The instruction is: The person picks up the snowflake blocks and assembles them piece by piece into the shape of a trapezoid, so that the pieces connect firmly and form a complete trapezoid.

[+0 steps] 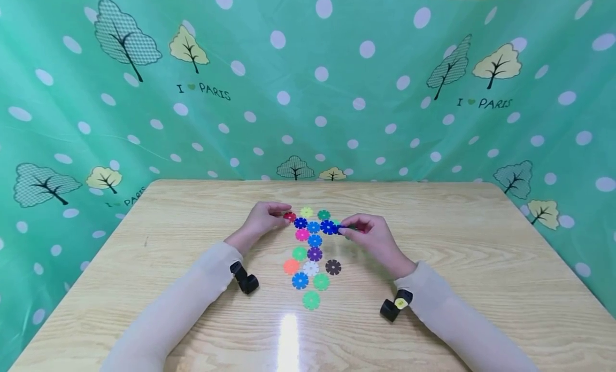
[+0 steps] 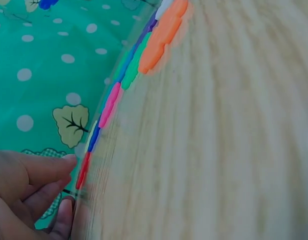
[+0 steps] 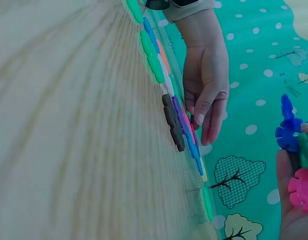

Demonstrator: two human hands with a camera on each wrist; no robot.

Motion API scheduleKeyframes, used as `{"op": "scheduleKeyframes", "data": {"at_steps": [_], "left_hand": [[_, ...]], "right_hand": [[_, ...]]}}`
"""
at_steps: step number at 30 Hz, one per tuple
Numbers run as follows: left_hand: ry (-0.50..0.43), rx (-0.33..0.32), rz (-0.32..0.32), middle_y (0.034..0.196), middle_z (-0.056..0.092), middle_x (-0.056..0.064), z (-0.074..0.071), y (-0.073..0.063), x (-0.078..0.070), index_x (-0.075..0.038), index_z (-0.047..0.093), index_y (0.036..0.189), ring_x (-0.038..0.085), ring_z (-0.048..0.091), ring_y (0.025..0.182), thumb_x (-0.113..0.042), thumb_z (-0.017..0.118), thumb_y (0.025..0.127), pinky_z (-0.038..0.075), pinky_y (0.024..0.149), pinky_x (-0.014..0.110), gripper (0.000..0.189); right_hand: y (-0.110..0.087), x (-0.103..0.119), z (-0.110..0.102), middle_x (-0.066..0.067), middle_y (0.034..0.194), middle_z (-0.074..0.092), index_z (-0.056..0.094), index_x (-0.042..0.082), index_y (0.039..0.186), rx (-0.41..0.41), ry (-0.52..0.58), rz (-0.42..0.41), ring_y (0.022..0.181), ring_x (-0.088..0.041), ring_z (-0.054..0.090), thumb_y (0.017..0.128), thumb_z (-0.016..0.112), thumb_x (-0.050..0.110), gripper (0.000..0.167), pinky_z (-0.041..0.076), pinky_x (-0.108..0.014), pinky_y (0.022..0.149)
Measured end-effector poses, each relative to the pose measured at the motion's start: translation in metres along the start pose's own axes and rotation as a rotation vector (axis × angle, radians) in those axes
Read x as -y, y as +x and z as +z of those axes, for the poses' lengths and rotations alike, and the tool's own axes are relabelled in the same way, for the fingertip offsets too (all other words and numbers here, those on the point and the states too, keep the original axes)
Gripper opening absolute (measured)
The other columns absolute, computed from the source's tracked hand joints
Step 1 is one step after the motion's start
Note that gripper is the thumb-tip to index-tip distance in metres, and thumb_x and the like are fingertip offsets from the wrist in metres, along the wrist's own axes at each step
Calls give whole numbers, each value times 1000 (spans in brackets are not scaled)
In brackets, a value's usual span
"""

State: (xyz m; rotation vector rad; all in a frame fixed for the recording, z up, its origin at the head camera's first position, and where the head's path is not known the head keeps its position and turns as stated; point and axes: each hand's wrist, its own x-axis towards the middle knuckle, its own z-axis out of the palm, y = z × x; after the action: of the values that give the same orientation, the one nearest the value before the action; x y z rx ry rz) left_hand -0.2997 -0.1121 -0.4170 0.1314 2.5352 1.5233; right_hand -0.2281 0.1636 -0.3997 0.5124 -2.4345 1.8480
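My left hand (image 1: 264,221) is at the far left end of a figure of flat notched plastic discs, its fingers extended beside a red disc (image 1: 290,216). In the left wrist view the fingertips are right by that red disc (image 2: 83,171); whether they touch it I cannot tell. My right hand (image 1: 372,235) holds several notched discs just above the table. The right wrist view shows blue discs (image 3: 289,131), a green disc (image 3: 305,152) and a pink disc (image 3: 302,190) in its grasp. A blue disc (image 1: 329,227) sticks out toward the figure.
Nearer me lie a purple disc (image 1: 315,254), a white disc (image 1: 310,268), a black disc (image 1: 333,267), an orange disc (image 1: 291,266) and several green and blue ones. A green polka-dot cloth (image 1: 366,94) hangs behind the wooden table (image 1: 192,318).
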Motion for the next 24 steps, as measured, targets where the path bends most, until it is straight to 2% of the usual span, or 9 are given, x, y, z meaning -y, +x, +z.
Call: {"op": "scheduleKeyframes", "data": {"at_steps": [4,9,15,18,24], "left_hand": [[107,-2,50,121,63,11,1,1,3,-8,65,119,27,57,110,-5,71,81,48,95,37,38],[148,-23,74,115,66,10,2,2,3,-9,68,113,24,58,102,-5,72,81,50,88,36,33],[140,-6,81,113,66,10,1,2,2,-7,67,114,21,57,96,-1,73,78,51,84,32,36],[96,16,66,108,66,10,-2,1,4,-5,65,115,21,60,95,3,73,76,52,83,29,40],[45,6,42,100,69,10,-9,-3,12,-4,68,109,18,63,87,-3,72,81,54,77,27,28]], "right_hand": [[0,-1,-1,-12,91,69,68,-1,95,-11,-18,32,76,-14,63,85,70,10,16,52,-22,65],[1,-3,-1,-14,92,69,68,-1,96,0,-22,37,77,-14,63,86,69,11,16,52,-22,67],[2,-3,-1,-11,93,69,68,0,96,-1,-23,41,78,-15,64,85,69,12,16,53,-24,69],[2,-4,-1,-11,93,69,68,1,96,-4,-24,41,79,-15,64,85,69,12,15,54,-25,69],[1,-3,-1,-11,93,69,69,1,96,-4,-23,46,79,-16,65,85,69,12,15,55,-30,70]]}}
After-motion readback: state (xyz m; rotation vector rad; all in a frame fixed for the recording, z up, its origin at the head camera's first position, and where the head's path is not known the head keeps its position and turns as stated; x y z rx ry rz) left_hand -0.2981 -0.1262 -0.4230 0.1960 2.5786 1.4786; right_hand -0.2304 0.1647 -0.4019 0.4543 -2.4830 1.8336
